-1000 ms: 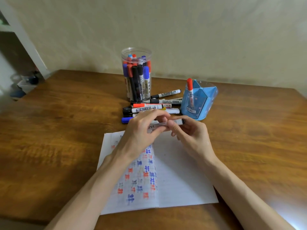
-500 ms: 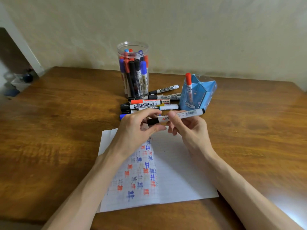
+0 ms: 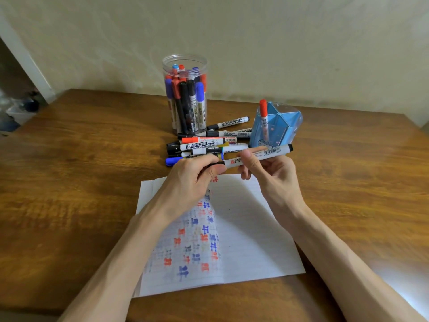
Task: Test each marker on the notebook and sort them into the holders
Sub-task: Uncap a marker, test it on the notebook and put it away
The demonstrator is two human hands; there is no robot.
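Note:
I hold a white marker with black ends (image 3: 270,153) level above the top of the open notebook (image 3: 250,231). My left hand (image 3: 192,184) pinches its black cap end, and my right hand (image 3: 264,173) grips the white barrel. The left page carries several red and blue test marks. A pile of loose markers (image 3: 204,145) lies just beyond my hands. Behind it stands a clear round holder (image 3: 185,63) packed with markers. At the right, a blue holder (image 3: 285,126) has one red-capped marker (image 3: 263,117) standing in it.
The wooden table (image 3: 81,170) stretches wide to left and right of the notebook. A pale wall runs along its far edge. Beyond the far left corner, a doorway opens onto a dim floor with some containers (image 3: 19,111).
The marker has risen off the pile area and tilted slightly, its far end now higher at the right. My hands have spread a little along it; the view has shifted.

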